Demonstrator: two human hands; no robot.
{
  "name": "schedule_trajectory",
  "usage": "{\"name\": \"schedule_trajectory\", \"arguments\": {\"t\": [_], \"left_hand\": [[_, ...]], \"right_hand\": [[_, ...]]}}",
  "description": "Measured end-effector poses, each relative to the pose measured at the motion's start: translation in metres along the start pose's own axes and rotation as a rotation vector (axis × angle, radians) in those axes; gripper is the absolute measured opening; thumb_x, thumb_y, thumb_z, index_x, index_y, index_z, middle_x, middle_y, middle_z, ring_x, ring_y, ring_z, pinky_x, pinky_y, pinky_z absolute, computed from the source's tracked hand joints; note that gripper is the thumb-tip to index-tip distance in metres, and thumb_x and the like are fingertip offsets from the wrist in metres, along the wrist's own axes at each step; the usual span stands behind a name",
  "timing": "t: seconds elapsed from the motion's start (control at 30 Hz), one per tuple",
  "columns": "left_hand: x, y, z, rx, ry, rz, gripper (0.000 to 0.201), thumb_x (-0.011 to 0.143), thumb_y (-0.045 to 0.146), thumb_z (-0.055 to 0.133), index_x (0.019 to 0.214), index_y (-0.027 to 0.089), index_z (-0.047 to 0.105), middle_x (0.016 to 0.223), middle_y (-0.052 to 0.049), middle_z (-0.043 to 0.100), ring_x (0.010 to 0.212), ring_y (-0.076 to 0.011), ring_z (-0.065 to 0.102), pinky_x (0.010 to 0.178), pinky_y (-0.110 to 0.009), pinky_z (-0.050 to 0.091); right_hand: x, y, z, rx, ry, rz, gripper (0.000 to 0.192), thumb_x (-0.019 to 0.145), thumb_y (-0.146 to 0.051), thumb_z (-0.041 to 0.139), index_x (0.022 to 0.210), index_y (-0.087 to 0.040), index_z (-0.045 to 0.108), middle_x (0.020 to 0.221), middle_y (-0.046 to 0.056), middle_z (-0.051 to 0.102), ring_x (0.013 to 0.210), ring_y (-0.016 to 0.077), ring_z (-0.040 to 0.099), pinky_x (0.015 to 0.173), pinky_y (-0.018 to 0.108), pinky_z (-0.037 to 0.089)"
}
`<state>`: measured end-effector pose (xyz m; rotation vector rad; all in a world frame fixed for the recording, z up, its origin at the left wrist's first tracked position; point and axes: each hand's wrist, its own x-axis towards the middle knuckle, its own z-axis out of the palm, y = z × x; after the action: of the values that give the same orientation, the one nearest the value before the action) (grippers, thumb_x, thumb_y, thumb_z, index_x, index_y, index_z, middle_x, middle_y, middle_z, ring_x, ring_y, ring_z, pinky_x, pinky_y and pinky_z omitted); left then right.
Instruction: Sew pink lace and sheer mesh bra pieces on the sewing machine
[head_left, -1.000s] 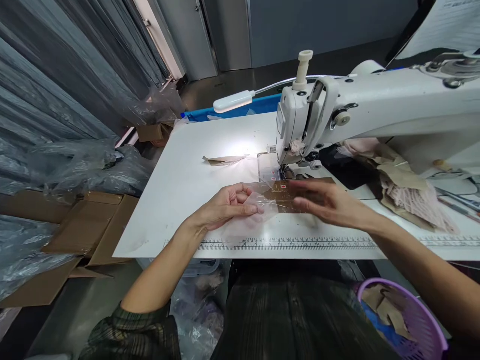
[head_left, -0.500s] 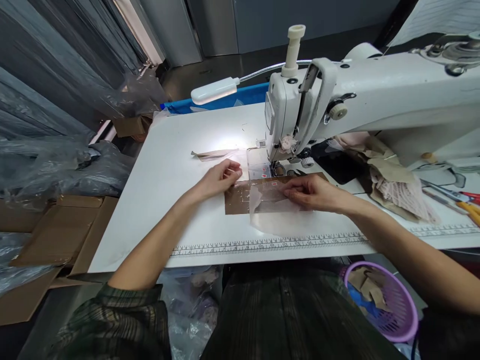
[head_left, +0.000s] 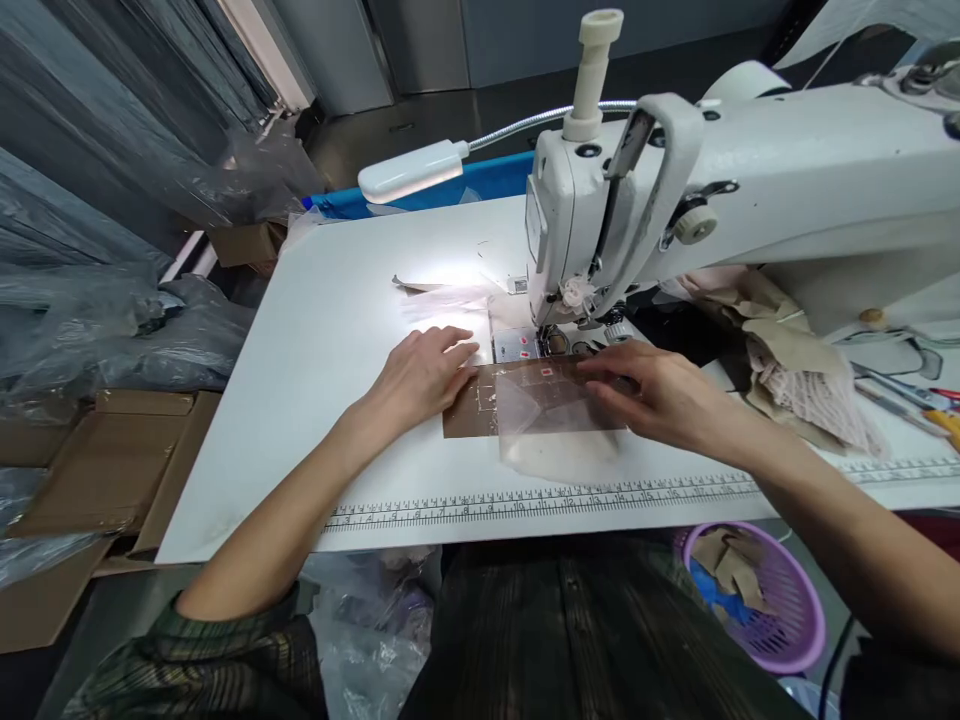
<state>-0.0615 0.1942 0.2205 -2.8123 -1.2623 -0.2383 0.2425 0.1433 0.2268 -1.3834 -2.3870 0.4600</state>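
Note:
My left hand (head_left: pixel 427 375) lies over the left end of a flat brown sheet (head_left: pixel 466 412), fingers stretched out and holding nothing. A thin, sheer pale fabric piece (head_left: pixel 559 455) covers the middle of that sheet and hangs past its near edge. Across the fabric's right side my right hand (head_left: pixel 660 395) rests with its fingers extended and apart, touching the fabric and sheet. Just beyond is the sewing machine (head_left: pixel 570 210), its presser foot (head_left: pixel 546 340) close to the sheet's far edge. What lies under my right fingers is partly hidden.
A pale fabric strip (head_left: pixel 446 298) lies under the lamp (head_left: pixel 412 172). Fabric scraps (head_left: pixel 795 365) and tools (head_left: pixel 900 408) are at the right. A ruler tape (head_left: pixel 495 506) runs along the table's front edge. Below stands a purple basket (head_left: pixel 802 610); cardboard boxes (head_left: pixel 112 455) are at left.
My left hand has flattened, its fingers reaching out over the sheet. My right hand has opened from a pinch and spread over the fabric. The view has shifted slightly.

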Motion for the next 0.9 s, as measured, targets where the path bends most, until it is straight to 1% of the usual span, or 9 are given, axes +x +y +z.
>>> {"name": "schedule_trajectory", "arguments": {"t": [0.23, 0.3, 0.37, 0.43, 0.5, 0.6, 0.67, 0.77, 0.9], "left_hand": [[-0.068, -0.023, -0.007, -0.155, 0.01, -0.147, 0.039, 0.098, 0.036, 0.041, 0.127, 0.018, 0.06, 0.136, -0.01, 0.06, 0.124, -0.0224, 0.057, 0.102, -0.041, 0.047], [-0.093, -0.024, -0.016, -0.194, 0.046, -0.238, 0.036, 0.096, 0.039, 0.044, 0.112, 0.018, 0.07, 0.118, -0.009, 0.07, 0.11, -0.022, 0.066, 0.093, -0.037, 0.051], [-0.114, -0.02, -0.03, -0.226, 0.002, -0.404, 0.041, 0.094, 0.045, 0.048, 0.079, 0.017, 0.075, 0.08, -0.006, 0.075, 0.075, -0.019, 0.07, 0.069, -0.029, 0.053], [-0.128, -0.014, -0.044, -0.345, -0.161, -0.554, 0.054, 0.09, 0.051, 0.052, 0.052, 0.016, 0.063, 0.048, -0.002, 0.06, 0.047, -0.0127, 0.056, 0.049, -0.023, 0.042], [-0.134, -0.008, -0.056, -0.5, -0.294, -0.619, 0.058, 0.088, 0.055, 0.054, 0.045, 0.016, 0.054, 0.039, 0.001, 0.049, 0.039, -0.0093, 0.045, 0.042, -0.021, 0.032], [-0.132, -0.002, -0.062, -0.573, -0.228, -0.604, 0.045, 0.085, 0.055, 0.057, 0.066, 0.016, 0.067, 0.06, -0.002, 0.064, 0.052, -0.0115, 0.054, 0.046, -0.021, 0.037], [-0.125, -0.002, -0.058, -0.496, -0.117, -0.598, 0.045, 0.085, 0.058, 0.055, 0.1, 0.019, 0.072, 0.1, -0.007, 0.072, 0.08, -0.0184, 0.065, 0.056, -0.023, 0.047], [-0.113, -0.005, -0.046, -0.295, -0.111, -0.575, 0.067, 0.088, 0.063, 0.044, 0.138, 0.019, 0.053, 0.147, -0.011, 0.049, 0.129, -0.0292, 0.051, 0.093, -0.038, 0.052], [-0.108, -0.009, -0.037, -0.176, -0.274, -0.509, 0.072, 0.089, 0.068, 0.037, 0.135, 0.015, 0.057, 0.146, -0.01, 0.05, 0.134, -0.0303, 0.048, 0.113, -0.046, 0.037]], "right_hand": [[-0.009, 0.003, 0.009, -0.01, -0.033, -0.142, 0.036, 0.095, -0.032, 0.046, 0.122, -0.019, 0.066, 0.117, 0.013, 0.066, 0.098, 0.0262, 0.068, 0.082, 0.039, 0.056], [-0.01, 0.005, 0.011, 0.002, -0.039, -0.147, 0.036, 0.096, -0.034, 0.046, 0.122, -0.02, 0.066, 0.116, 0.012, 0.066, 0.097, 0.0266, 0.068, 0.08, 0.04, 0.057], [-0.009, 0.006, 0.011, 0.01, -0.032, -0.149, 0.037, 0.096, -0.037, 0.045, 0.121, -0.019, 0.066, 0.116, 0.013, 0.067, 0.099, 0.0283, 0.068, 0.082, 0.042, 0.057], [-0.007, 0.008, 0.01, 0.006, -0.037, -0.153, 0.039, 0.096, -0.037, 0.043, 0.12, -0.017, 0.067, 0.118, 0.014, 0.067, 0.102, 0.0299, 0.067, 0.084, 0.045, 0.057], [-0.006, 0.009, 0.007, 0.0, -0.05, -0.137, 0.039, 0.096, -0.036, 0.043, 0.118, -0.016, 0.068, 0.118, 0.014, 0.067, 0.102, 0.0303, 0.067, 0.085, 0.045, 0.057], [-0.006, 0.013, 0.001, -0.027, -0.06, -0.059, 0.038, 0.095, -0.034, 0.043, 0.118, -0.017, 0.068, 0.119, 0.013, 0.068, 0.098, 0.0299, 0.068, 0.083, 0.043, 0.057], [-0.008, 0.016, -0.003, -0.064, -0.053, 0.01, 0.038, 0.094, -0.034, 0.043, 0.118, -0.017, 0.068, 0.121, 0.013, 0.067, 0.097, 0.0307, 0.069, 0.083, 0.042, 0.056], [-0.015, 0.02, -0.007, -0.091, -0.031, 0.066, 0.039, 0.095, -0.036, 0.043, 0.117, -0.018, 0.069, 0.12, 0.012, 0.067, 0.096, 0.0304, 0.069, 0.082, 0.042, 0.055], [-0.025, 0.022, -0.011, -0.08, -0.006, 0.068, 0.038, 0.094, -0.037, 0.044, 0.114, -0.018, 0.07, 0.115, 0.011, 0.069, 0.094, 0.0282, 0.069, 0.08, 0.04, 0.055]]}}
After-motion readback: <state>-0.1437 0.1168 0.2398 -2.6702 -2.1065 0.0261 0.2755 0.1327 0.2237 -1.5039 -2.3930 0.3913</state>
